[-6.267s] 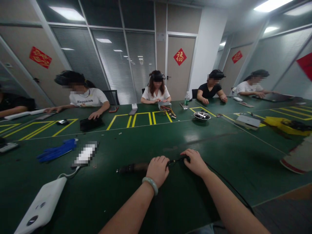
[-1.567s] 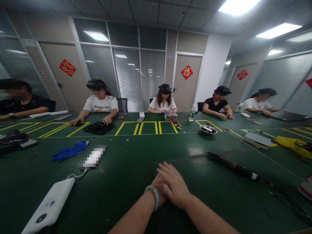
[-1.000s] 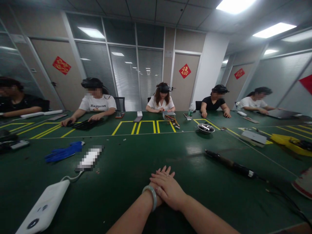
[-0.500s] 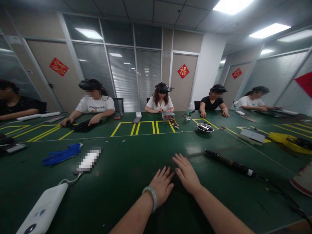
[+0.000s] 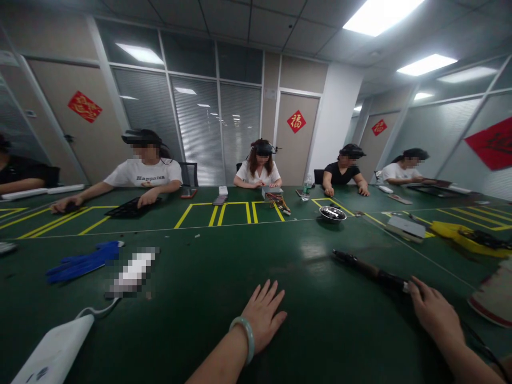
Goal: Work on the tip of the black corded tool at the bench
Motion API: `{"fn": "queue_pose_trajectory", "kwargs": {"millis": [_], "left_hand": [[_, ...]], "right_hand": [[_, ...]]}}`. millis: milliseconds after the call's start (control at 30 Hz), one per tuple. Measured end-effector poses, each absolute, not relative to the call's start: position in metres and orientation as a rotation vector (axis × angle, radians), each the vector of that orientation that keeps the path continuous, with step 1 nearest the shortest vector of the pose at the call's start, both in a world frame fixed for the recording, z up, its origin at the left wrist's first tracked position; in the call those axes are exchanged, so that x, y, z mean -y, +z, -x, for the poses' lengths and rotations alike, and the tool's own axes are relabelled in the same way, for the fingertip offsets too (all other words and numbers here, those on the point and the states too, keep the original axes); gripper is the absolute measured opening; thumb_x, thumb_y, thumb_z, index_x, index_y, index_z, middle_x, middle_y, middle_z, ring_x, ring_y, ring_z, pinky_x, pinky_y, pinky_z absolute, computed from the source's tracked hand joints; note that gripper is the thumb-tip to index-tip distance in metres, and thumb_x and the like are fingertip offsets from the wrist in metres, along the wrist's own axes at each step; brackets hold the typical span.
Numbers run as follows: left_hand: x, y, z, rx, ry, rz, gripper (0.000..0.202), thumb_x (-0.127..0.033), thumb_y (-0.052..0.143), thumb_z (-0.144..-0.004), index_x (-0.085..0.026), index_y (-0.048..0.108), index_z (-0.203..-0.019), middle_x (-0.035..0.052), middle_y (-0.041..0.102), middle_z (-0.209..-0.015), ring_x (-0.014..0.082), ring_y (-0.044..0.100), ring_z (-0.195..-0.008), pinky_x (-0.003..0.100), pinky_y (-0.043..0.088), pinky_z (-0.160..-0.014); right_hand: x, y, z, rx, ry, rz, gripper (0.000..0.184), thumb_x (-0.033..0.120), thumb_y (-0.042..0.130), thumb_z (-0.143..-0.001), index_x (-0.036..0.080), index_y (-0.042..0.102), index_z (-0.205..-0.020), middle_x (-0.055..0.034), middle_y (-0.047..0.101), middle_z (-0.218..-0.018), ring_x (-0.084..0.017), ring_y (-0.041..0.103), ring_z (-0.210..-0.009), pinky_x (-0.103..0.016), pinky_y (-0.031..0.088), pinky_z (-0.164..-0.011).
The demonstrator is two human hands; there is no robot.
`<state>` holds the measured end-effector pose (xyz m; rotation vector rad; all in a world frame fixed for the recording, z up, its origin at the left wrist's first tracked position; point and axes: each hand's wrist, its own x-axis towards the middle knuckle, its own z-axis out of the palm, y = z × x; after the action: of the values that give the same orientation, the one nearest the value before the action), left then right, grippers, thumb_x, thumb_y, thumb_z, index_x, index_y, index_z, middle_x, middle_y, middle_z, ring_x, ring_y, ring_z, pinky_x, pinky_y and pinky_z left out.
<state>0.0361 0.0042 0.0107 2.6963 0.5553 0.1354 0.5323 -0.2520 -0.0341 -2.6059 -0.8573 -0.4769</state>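
Note:
My left hand [image 5: 262,317], with a pale green bangle [image 5: 245,336] at the wrist, lies palm down on the green table with fingers spread and nothing in it. My right hand [image 5: 436,312] is over the cable end of a black electric screwdriver [image 5: 372,272]. Its fingertips reach the tool's rear end; the fingers look loosely extended, not wrapped round it. The screwdriver lies flat, its tip pointing to the far left. Its cable [image 5: 480,341] runs off behind my right hand.
A white power bank [image 5: 56,346] is cabled to a blurred phone [image 5: 134,272], near blue gloves [image 5: 86,261]. A metal bowl [image 5: 333,214], a grey box [image 5: 406,228], a yellow tray [image 5: 450,232] and a bottle [image 5: 306,188] stand farther off. Several people sit across the table.
My right hand has left its place beside my left hand and moved right to the screwdriver's rear end. The left hand stays flat on the table. The view has shifted slightly.

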Motion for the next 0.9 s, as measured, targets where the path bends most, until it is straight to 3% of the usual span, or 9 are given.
{"fn": "queue_pose_trajectory", "kwargs": {"millis": [100, 267, 633, 900], "left_hand": [[-0.003, 0.018, -0.035, -0.572, 0.096, -2.679, 0.059, -0.059, 0.017, -0.096, -0.031, 0.019, -0.148, 0.0009, 0.010, -0.156, 0.0270, 0.009, -0.143, 0.054, 0.016, -0.114], [-0.004, 0.016, -0.036, -0.562, 0.109, -2.705, 0.058, -0.057, 0.020, -0.096, -0.031, 0.018, -0.148, -0.0003, 0.010, -0.156, 0.0271, 0.009, -0.143, 0.054, 0.017, -0.113], [-0.007, -0.002, -0.039, -0.545, 0.184, -2.737, 0.064, -0.060, 0.024, -0.094, -0.031, 0.007, -0.149, 0.0006, 0.007, -0.156, 0.0267, 0.005, -0.143, 0.053, 0.014, -0.114], [0.003, 0.013, -0.047, -0.523, 0.285, -2.795, 0.079, -0.063, 0.036, -0.090, -0.028, -0.006, -0.149, 0.0023, -0.001, -0.157, 0.0288, 0.002, -0.143, 0.055, 0.011, -0.114]], "right_hand": [[0.255, -0.037, -0.542, 0.952, -0.325, 2.658, 0.075, 0.071, 0.030, -0.082, 0.026, 0.041, -0.140, -0.0155, 0.058, -0.112, -0.037, 0.057, -0.100, -0.048, 0.043, -0.080], [0.245, -0.034, -0.534, 1.018, -0.316, 2.629, 0.083, 0.078, 0.049, -0.067, 0.025, 0.052, -0.129, -0.0137, 0.059, -0.108, -0.034, 0.057, -0.095, -0.045, 0.044, -0.078], [0.242, -0.029, -0.503, 0.912, -0.230, 2.631, 0.069, 0.077, 0.044, -0.070, 0.028, 0.061, -0.116, -0.0104, 0.059, -0.114, -0.036, 0.056, -0.100, -0.048, 0.043, -0.072], [0.200, -0.006, -0.389, 1.249, -0.142, 2.438, 0.050, 0.066, 0.049, -0.077, 0.032, 0.061, -0.111, -0.0040, 0.059, -0.110, -0.029, 0.054, -0.104, -0.045, 0.037, -0.085]]}}
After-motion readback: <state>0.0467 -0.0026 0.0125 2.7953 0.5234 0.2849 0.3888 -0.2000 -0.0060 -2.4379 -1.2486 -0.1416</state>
